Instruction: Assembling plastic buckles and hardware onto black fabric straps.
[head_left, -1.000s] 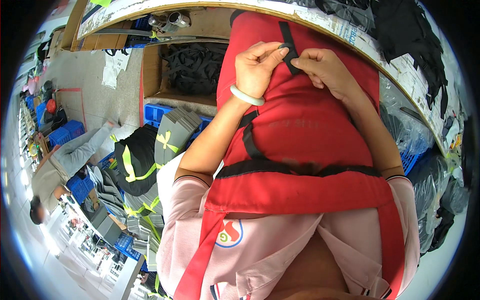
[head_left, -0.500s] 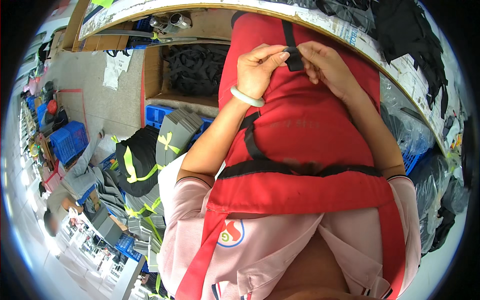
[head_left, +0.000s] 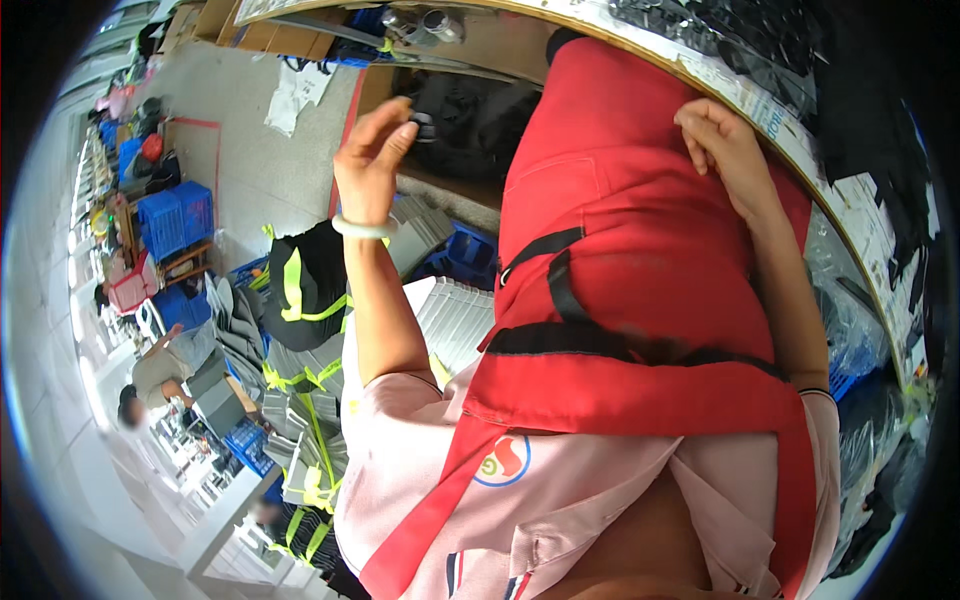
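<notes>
My left hand (head_left: 368,170), with a pale bangle (head_left: 364,228) at the wrist, is raised over the near-left edge of a cardboard box of black straps (head_left: 465,130). Its thumb and forefinger stand apart. Just off their tips is a small, blurred black strap piece (head_left: 425,127); whether it still touches the thumb I cannot tell. My right hand (head_left: 722,145) hovers by the table edge, above the red apron (head_left: 640,220) on my lap. Its fingers are loosely bent and apart, with nothing in them.
A worktable (head_left: 690,75) curves along the far right, piled with black material (head_left: 860,120). At my left stand grey stacked pieces (head_left: 455,320), a black bundle with yellow-green ties (head_left: 305,275) and a blue crate (head_left: 175,220). Another person (head_left: 160,375) is farther left.
My hands have parted. The left moved left to the box with the black strap, now at or off its fingertips; the right let go and drew right. The view has shifted too.
</notes>
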